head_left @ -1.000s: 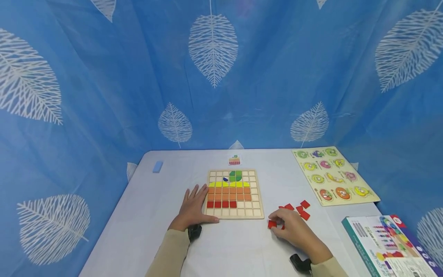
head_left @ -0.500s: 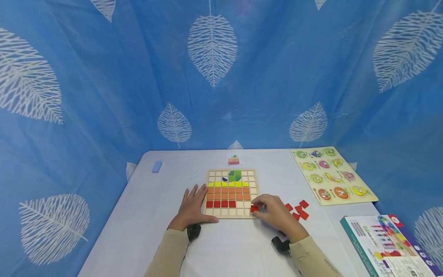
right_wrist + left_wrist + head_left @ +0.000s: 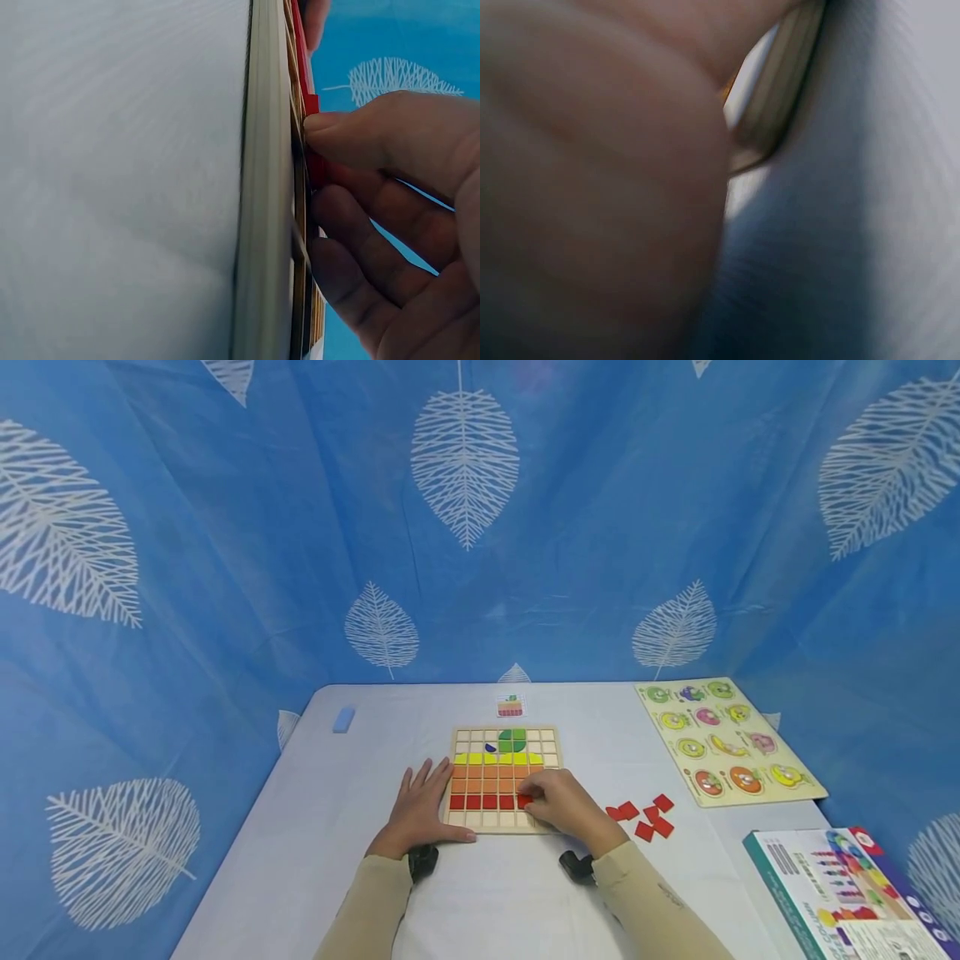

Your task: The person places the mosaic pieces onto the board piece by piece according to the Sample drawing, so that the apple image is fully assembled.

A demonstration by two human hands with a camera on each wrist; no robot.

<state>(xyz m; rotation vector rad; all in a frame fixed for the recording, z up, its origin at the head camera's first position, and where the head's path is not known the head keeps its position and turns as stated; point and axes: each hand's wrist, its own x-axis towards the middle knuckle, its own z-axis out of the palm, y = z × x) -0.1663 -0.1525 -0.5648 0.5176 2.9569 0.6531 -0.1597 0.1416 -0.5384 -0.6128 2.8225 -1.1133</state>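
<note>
A wooden grid board point(image 3: 490, 819) lies at the table's middle, filled partly with green, yellow, orange and red tiles plus a small dark blue piece. My left hand point(image 3: 422, 807) rests at its left edge, fingers spread and thumb along the near corner. In the left wrist view the hand point(image 3: 600, 180) hides most of the board. With thumb and fingers, my right hand point(image 3: 564, 803) pinches a red square tile point(image 3: 522, 801) at the right end of the red row. From the right wrist, the red tile point(image 3: 316, 169) shows at the board's surface, partly hidden by the fingers.
Several loose red tiles point(image 3: 643, 831) lie right of the board. Behind it sits a small picture card point(image 3: 511, 706). A fruit puzzle board point(image 3: 787, 747) and a printed box point(image 3: 810, 877) are at right, a blue block point(image 3: 343, 720) at far left.
My right hand has moved left from the loose red tiles to the board, carrying a red tile to the red row. The left hand has stayed at the board's left edge.
</note>
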